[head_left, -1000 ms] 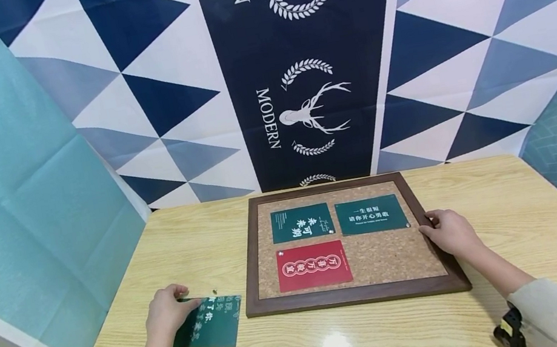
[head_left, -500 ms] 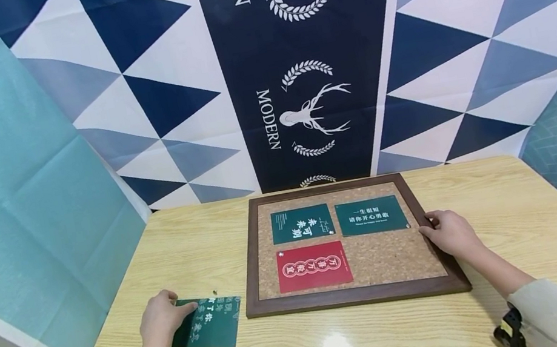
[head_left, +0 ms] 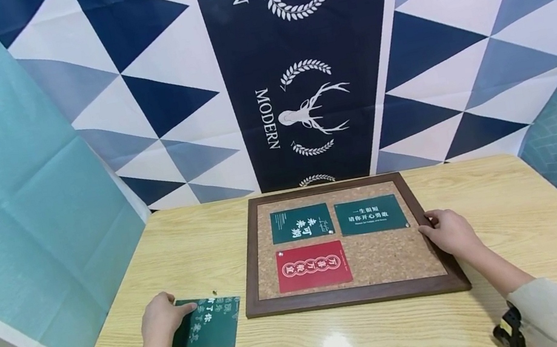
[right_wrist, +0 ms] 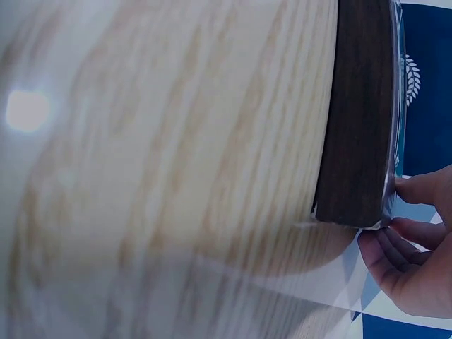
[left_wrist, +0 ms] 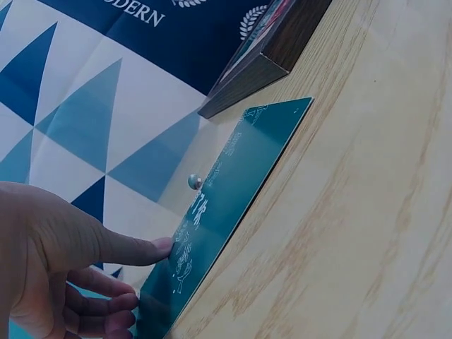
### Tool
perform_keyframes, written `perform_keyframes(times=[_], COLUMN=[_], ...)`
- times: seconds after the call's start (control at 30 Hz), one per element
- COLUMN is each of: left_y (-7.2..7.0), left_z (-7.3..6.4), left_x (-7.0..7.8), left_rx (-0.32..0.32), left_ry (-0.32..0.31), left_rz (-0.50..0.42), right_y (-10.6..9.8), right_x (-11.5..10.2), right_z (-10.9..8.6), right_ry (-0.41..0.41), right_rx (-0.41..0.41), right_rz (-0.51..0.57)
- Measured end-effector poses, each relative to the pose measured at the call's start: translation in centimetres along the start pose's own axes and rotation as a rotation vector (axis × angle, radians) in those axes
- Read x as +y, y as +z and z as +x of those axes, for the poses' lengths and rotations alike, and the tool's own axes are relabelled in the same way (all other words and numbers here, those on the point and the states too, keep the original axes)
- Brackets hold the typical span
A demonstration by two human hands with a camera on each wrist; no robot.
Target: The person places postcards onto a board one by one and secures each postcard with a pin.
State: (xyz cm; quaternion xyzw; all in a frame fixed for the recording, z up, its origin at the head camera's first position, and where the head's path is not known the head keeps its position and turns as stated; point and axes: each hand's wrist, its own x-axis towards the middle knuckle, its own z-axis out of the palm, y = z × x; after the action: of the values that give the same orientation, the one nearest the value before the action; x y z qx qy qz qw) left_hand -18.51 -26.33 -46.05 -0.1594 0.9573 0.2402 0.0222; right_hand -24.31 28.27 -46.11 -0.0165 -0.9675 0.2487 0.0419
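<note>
A dark green card (head_left: 218, 328) with white writing lies low over the table, left of the cork board. My left hand (head_left: 158, 320) holds it at its left end, the thumb on the printed face and the other fingers curled at the edge, as the left wrist view shows. A small shiny pushpin (left_wrist: 194, 181) is just beyond the card. The brown-framed cork board (head_left: 392, 256) lies flat. My right hand (head_left: 451, 232) grips the right side of its frame (right_wrist: 360, 113), thumb on top and fingers against the outer side.
On the cork are two green cards, one at upper left (head_left: 288, 230) and one at upper right (head_left: 376, 226), and a red card (head_left: 315, 279) below, each with a pin at a corner. A patterned cloth (head_left: 168, 44) hangs behind the wooden table (head_left: 394, 338).
My left hand has slid slightly left and toward me along the card, which has barely shifted. My right hand and the board stay where they were.
</note>
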Motion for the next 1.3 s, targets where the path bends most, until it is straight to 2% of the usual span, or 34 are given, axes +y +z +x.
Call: perform_keyframes(times=[0.47, 0.8, 1.13, 1.3], left_y=[-0.1, -0.2, -0.5, -0.9], left_z=[0.7, 1.1, 0.7, 0.8], left_x=[-0.3, -0.8, -1.2, -1.4], left_rx=[-0.054, -0.054, -0.05, -0.076], left_ry=[-0.019, -0.056, -0.035, -0.025], left_rz=[-0.076, -0.126, -0.187, -0.237], right_y=[-0.1, -0.1, -0.1, 0.0], right_x=[0.0, 0.0, 0.0, 0.1], right_z=[0.0, 0.0, 0.1, 0.1], right_ry=[0.003, 0.008, -0.002, -0.003], right_rx=[-0.007, -0.004, -0.007, -0.006], right_rz=[0.009, 0.007, 0.007, 0.009])
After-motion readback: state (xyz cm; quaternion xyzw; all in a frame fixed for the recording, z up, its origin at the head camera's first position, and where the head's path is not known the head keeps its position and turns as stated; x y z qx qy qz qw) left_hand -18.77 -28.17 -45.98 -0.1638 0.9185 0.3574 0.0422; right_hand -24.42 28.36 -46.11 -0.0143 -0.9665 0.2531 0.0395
